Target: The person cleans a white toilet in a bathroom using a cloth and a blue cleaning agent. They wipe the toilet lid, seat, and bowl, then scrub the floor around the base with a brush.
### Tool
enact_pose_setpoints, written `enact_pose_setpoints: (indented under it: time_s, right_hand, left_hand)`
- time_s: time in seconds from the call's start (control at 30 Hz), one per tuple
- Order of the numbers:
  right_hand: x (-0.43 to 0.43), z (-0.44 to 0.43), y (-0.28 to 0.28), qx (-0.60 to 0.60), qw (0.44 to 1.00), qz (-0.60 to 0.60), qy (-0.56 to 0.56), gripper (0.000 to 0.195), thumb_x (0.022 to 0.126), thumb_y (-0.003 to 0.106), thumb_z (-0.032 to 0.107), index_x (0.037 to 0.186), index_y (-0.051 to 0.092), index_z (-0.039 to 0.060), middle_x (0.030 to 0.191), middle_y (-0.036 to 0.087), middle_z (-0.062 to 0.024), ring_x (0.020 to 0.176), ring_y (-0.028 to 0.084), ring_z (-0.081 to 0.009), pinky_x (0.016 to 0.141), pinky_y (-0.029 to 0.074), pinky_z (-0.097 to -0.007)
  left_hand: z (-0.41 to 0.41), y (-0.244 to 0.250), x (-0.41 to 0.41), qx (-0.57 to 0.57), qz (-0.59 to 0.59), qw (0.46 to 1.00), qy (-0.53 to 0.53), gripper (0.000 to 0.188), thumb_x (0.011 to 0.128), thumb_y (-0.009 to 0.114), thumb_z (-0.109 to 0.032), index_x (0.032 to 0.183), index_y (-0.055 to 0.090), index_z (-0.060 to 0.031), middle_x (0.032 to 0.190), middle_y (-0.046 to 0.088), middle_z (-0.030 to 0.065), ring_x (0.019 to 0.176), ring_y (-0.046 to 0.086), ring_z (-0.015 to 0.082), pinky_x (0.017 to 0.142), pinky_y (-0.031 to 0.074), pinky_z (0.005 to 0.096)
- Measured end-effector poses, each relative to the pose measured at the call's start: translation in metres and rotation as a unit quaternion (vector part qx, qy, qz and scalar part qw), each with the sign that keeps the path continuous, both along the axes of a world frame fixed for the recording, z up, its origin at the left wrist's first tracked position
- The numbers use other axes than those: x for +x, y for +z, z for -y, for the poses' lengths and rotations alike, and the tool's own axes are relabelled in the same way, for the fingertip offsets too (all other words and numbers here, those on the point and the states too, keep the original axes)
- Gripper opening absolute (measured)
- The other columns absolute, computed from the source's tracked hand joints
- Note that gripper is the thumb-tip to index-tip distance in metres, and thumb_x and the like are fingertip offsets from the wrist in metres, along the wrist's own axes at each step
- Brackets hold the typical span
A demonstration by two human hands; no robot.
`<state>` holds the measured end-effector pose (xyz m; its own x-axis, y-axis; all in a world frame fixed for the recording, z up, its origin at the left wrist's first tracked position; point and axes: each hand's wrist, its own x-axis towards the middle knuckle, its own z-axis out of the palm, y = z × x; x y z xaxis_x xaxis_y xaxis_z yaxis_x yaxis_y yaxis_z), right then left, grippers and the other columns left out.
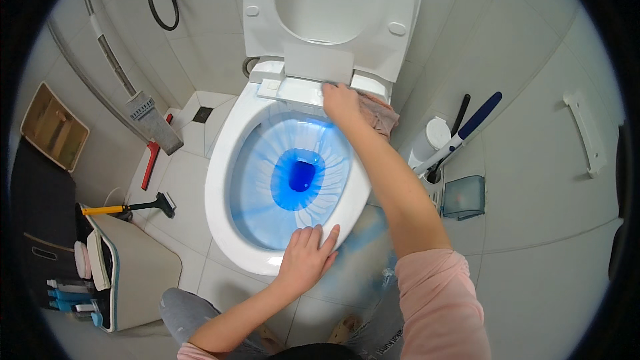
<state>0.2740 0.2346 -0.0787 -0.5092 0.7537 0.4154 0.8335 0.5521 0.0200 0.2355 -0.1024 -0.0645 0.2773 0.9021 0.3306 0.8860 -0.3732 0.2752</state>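
Note:
A white toilet bowl [218,200] stands before me, with blue liquid [301,176] at its bottom and blue streaks down the inside. My right hand [342,102] is at the back of the bowl, by the hinge area [300,91]. It grips a pinkish-brown cloth [378,114], which bunches out to the right; the fingertips are partly hidden. At the front rim, my left hand [306,262] rests palm down with its fingers over the edge and holds nothing. The toilet seat [260,30] and lid [325,10] are raised against the wall.
A toilet brush with a blue handle [480,116] and a white canister [437,133] stand at right. Leftward are a flat mop [155,122], a red squeegee [150,165], a yellow-handled scraper [130,207] and a beige storage bin [145,265] holding bottles. Blue stains mark the floor tiles [357,250].

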Motion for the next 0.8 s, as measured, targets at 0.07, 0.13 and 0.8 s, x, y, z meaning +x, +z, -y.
enact_pose_setpoints:
  time_s: [0.07,0.13,0.8]
  right_hand:
    - [-0.006,0.005,-0.002,0.009,0.996,-0.003,-0.084,0.018,0.080,0.050,0.014,0.091,0.059,0.0034,0.090,0.063,-0.0142,0.087,0.059,-0.0262,0.067,0.049,-0.0386]
    - [0.003,0.010,-0.005,0.029,0.991,-0.013,-0.132,0.022,0.079,0.050,0.014,0.094,0.056,-0.0007,0.095,0.059,-0.0140,0.090,0.056,-0.0268,0.073,0.047,-0.0377]
    - [0.016,0.060,0.011,-0.046,0.993,-0.079,-0.072,0.014,0.080,0.051,0.014,0.089,0.058,0.0056,0.084,0.059,-0.0177,0.085,0.055,-0.0368,0.071,0.045,-0.0461]
  left_hand:
    - [0.004,0.001,-0.008,-0.005,-0.007,1.000,0.000,0.054,0.072,0.069,-0.022,0.121,0.050,-0.0081,0.104,0.050,0.0144,0.090,0.048,0.0285,0.081,0.039,0.0391]
    - [0.002,0.006,-0.010,0.002,-0.005,1.000,-0.008,0.053,0.072,0.068,-0.024,0.120,0.051,-0.0083,0.107,0.051,0.0140,0.092,0.048,0.0280,0.082,0.038,0.0394]
    - [0.021,-0.009,-0.069,0.049,0.046,0.996,-0.058,0.043,0.077,0.065,-0.038,0.107,0.055,-0.0090,0.123,0.048,0.0110,0.115,0.042,0.0252,0.094,0.035,0.0438]
